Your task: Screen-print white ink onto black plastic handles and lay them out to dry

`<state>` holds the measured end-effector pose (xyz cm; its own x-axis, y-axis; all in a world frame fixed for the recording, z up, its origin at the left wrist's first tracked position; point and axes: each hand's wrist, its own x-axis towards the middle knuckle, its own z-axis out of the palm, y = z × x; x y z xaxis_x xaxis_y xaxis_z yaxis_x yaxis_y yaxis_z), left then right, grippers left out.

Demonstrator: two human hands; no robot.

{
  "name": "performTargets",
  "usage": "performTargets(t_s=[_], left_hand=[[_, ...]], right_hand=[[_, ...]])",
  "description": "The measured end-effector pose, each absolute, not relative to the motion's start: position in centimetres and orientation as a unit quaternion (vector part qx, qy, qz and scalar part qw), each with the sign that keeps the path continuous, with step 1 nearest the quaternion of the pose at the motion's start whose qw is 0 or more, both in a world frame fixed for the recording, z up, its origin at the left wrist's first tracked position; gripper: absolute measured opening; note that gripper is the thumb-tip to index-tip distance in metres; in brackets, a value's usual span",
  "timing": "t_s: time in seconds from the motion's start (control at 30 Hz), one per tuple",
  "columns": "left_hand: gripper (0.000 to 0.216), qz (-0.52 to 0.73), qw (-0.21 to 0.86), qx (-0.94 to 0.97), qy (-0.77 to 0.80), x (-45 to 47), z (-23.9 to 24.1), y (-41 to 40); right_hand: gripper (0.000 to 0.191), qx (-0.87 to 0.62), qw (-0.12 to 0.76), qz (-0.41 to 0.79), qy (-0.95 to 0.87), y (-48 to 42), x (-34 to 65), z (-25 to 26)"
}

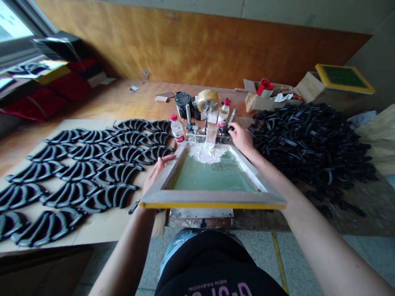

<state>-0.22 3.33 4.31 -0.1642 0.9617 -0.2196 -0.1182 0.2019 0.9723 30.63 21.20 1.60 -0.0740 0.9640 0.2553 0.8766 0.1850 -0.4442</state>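
A screen-printing frame [212, 196] with a yellow front edge is tilted up in front of me, held at its back by a metal hinge clamp [199, 135]. White ink [205, 154] lies on the far part of its green mesh [210, 179], with a squeegee [211, 135] standing in it. My left hand [157, 169] is against the frame's left side, fingers stretched out; part of it is hidden by the frame. My right hand [242, 137] has its fingers closed on a black clamp knob [230, 128] at the back right. Under the frame, a metal base plate [202, 213] shows partly.
Rows of curved black slotted parts [75, 193] lie on cardboard at left. A heap of black parts [308, 142] covers the right. Behind the clamp stand two red-capped bottles [177, 129], a black tub [182, 103] and a tape roll [207, 98]. Boxes [271, 96] sit at back right.
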Motion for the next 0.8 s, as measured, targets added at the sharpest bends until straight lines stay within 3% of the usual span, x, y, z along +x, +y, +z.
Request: performTargets(t_s=[0.17,0.23,0.3,0.4,0.47,0.63,0.73,0.8], left_hand=[[0.050,0.620,0.518,0.352,0.474,1.9,6.9,7.5],[0.051,0.633,0.508,0.323,0.487,2.7,6.5,7.7],[0.051,0.622,0.519,0.301,0.503,3.8,4.8,6.6],[0.056,0.485,0.636,0.266,0.538,6.0,0.7,3.1],[0.058,0.415,0.696,0.219,0.544,7.4,-1.9,0.6],[0.036,0.454,0.651,0.099,0.600,5.3,-6.2,-4.4],[0.036,0.461,0.540,0.053,0.702,-0.7,-8.7,-7.3],[0.032,0.449,0.476,0.030,0.756,-5.0,-10.8,-9.3]], right_hand=[[0.016,-0.677,0.201,0.168,-0.688,16.8,32.8,-3.0],[0.025,-0.611,0.177,0.189,-0.748,14.4,31.3,-4.9],[0.031,-0.541,0.152,0.175,-0.808,12.4,29.4,-6.0],[0.013,-0.508,0.144,0.119,-0.841,9.4,26.5,-6.0],[0.014,-0.479,0.155,0.092,-0.859,7.0,24.6,-5.5],[0.023,-0.270,0.131,0.095,-0.949,4.0,23.5,-4.8],[0.028,-0.461,0.012,0.078,-0.884,7.1,28.7,-4.4],[0.028,-0.565,-0.018,0.044,-0.824,9.8,33.8,-4.3]])
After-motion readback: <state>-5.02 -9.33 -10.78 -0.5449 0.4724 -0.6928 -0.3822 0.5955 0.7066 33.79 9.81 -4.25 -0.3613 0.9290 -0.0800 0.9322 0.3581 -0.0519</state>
